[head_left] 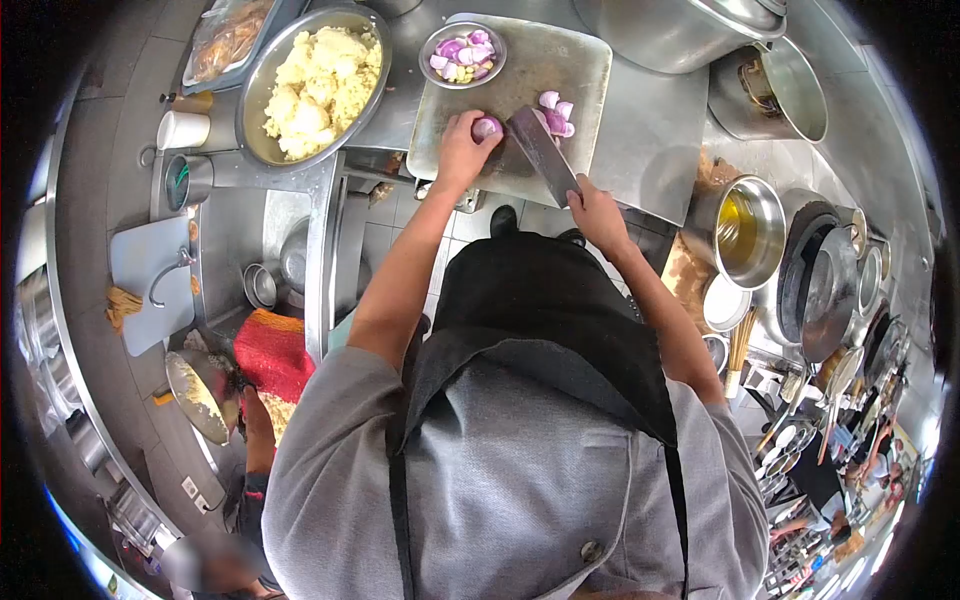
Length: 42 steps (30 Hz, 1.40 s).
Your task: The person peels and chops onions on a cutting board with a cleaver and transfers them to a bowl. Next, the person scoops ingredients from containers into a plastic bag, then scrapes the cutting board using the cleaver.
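Note:
My left hand (464, 152) is closed around a purple onion piece (486, 128) on the cutting board (440, 115). In my right hand (599, 214) is the handle of a wide cleaver (543, 155); its dark blade slants across the board, its far end close to the onion piece. Cut onion chunks (561, 120) lie just right of the blade, partly hidden by it. Near the board's upper left corner, a small metal bowl (434, 75) holds onion pieces and small yellowish pieces.
A big metal bowl of yellow mash (330, 80) stands at the left, near a white cup (183, 131) and a sink (240, 225). Pots, one with yellow oil (737, 230), and pans stand right. Another person's arm (259, 430) holds a pan at lower left; more people are far right.

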Tool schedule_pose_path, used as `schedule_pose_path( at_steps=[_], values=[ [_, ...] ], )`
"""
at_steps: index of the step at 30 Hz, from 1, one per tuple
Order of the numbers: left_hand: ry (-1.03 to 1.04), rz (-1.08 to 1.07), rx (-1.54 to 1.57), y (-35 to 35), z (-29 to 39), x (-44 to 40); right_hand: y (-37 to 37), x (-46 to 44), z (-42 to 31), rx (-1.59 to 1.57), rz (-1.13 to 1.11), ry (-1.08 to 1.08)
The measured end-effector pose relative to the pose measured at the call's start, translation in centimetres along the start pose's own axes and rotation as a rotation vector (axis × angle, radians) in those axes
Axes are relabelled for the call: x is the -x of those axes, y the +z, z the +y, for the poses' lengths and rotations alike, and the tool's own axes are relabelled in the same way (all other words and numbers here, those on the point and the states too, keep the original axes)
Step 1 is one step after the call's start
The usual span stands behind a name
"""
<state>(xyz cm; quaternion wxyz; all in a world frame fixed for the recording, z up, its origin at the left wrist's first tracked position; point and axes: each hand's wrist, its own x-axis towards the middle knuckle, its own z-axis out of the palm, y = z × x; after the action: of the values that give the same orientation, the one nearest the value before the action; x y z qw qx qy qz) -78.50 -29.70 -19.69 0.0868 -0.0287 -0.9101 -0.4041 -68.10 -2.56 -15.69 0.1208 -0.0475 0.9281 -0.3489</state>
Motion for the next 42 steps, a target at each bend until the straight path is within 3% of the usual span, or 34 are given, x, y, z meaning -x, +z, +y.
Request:
schedule_pose_path(
  at_steps=[5,10,12,31,34,37,39,42],
  values=[
    [-0.085,0.029,0.079,-0.2,0.9,1.0,-2.3,0.2,-6.0,0.192,-0.013,0.019],
    [0.059,0.038,0.033,-0.9,1.5,1.0,-1.8,-1.2,-7.4,0.252,-0.063,-0.037],
    [0.078,0.055,0.041,-1.0,1.5,0.3,-1.1,-2.0,-7.3,0.312,-0.142,-0.006],
    [0.107,0.033,0.022,-1.2,1.9,0.5,-4.3,-2.7,-8.1,0.287,-0.162,-0.105],
    [0.096,0.036,0.025,-1.2,1.8,0.4,-3.0,-3.0,-8.3,0.287,-0.185,-0.028],
    [0.067,-0.013,0.030,-1.3,1.7,0.2,2.1,-5.1,-4.8,0.315,-0.116,-0.067],
    [0.063,-0.039,0.020,-1.7,1.8,0.4,1.1,-6.6,-4.2,0.197,-0.115,-0.117],
    [0.287,0.003,0.046,-1.9,2.6,0.6,-0.8,-7.1,-2.7,0.109,-0.067,-0.138]
  ],
)
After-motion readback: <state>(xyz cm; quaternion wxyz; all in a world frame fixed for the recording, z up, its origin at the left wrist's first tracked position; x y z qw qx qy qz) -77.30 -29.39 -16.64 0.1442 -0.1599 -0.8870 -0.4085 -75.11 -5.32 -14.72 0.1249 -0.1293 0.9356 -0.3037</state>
